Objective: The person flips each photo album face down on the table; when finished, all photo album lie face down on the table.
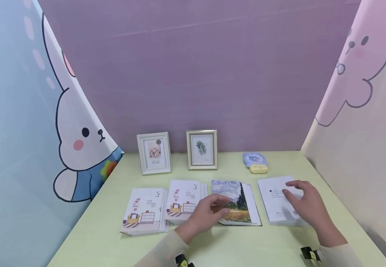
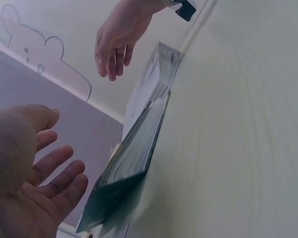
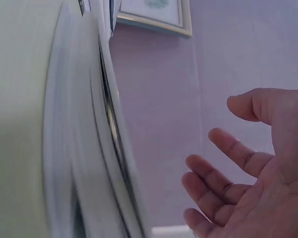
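My left hand point(image 1: 203, 218) hovers over the left side of a book with a painted landscape cover point(image 1: 234, 202), its fingers loosely bent and nothing between them. In the left wrist view that book's dark green spine point(image 2: 111, 198) shows, apart from the hand. Above the right side of a white book point(image 1: 277, 204) is my right hand point(image 1: 307, 204), thumb and fingers spread and holding nothing. The right wrist view shows page edges point(image 3: 84, 124) close by, with a gap to the hand. Two matching white books, one left point(image 1: 144, 209) and one nearer the middle point(image 1: 182, 196), lie beside the left hand.
At the back of the pale green table point(image 1: 229, 248) stand a white picture frame point(image 1: 140, 155) and a gold-toned frame point(image 1: 188, 152). A blue and yellow clock-like item point(image 1: 254, 159) lies behind the books. Printed panels point(image 1: 19, 155) rise at the sides, a purple one point(image 1: 213, 74) behind.
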A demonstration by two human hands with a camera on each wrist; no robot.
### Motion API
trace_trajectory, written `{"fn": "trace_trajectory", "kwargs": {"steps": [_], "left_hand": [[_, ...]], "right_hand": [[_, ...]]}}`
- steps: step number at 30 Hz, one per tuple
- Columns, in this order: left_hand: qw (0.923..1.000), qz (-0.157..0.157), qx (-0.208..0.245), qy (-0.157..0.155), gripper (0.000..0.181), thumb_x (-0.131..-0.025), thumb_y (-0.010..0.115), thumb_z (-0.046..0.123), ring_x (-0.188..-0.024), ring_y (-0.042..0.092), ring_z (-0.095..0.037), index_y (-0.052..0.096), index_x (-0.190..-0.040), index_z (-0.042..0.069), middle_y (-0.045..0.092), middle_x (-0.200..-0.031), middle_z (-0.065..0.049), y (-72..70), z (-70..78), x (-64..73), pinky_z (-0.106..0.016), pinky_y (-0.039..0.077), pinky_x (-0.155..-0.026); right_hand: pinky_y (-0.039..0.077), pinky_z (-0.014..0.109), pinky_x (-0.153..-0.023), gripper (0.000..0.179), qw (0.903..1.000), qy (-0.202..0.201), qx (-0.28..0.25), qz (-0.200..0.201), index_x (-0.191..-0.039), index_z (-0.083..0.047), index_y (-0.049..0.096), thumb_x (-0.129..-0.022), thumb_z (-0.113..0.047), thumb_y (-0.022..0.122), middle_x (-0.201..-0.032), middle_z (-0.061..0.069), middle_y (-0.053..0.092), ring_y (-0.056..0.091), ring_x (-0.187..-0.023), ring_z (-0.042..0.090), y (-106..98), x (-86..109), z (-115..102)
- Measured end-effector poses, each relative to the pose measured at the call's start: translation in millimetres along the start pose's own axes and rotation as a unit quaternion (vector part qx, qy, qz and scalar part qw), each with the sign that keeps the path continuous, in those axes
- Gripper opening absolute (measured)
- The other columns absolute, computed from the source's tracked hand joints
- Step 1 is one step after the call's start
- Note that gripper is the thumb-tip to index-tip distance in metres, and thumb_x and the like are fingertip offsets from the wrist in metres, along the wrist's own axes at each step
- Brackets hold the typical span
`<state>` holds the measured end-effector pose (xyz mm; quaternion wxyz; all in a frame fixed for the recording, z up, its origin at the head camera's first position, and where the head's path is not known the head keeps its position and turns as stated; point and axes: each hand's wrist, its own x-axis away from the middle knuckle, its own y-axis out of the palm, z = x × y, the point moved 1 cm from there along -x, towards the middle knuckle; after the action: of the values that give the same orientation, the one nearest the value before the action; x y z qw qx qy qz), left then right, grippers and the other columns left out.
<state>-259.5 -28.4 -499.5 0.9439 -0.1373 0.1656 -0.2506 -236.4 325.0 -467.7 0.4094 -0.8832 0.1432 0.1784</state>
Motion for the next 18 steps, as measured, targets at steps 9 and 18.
{"fn": "trace_trajectory", "kwargs": {"steps": [9,18], "left_hand": [[0.9988,0.045,-0.018,-0.005,0.038,-0.101,0.072,0.023,-0.130,0.060,-0.034,0.065,-0.135,0.008,0.065,-0.137,-0.014,-31.0,-17.2,8.3,-0.050,0.047,-0.113],[0.9984,0.039,-0.026,-0.033,0.051,-0.103,0.069,0.027,-0.143,0.046,-0.042,0.054,-0.146,0.004,0.051,-0.150,-0.012,-45.2,-27.1,14.1,-0.050,0.042,-0.118]], "right_hand": [[0.049,0.065,-0.097,0.033,0.9971,-0.021,-0.010,-0.072,-0.124,0.000,0.069,-0.098,-0.021,0.074,-0.129,0.025,0.062,0.059,-0.118,0.045,23,-17.0,-26],[0.054,0.061,-0.097,0.041,0.9839,-0.038,-0.043,-0.169,-0.132,-0.004,0.067,-0.098,-0.026,0.075,-0.134,0.020,0.060,0.061,-0.120,0.045,64,-19.1,-48]]}}
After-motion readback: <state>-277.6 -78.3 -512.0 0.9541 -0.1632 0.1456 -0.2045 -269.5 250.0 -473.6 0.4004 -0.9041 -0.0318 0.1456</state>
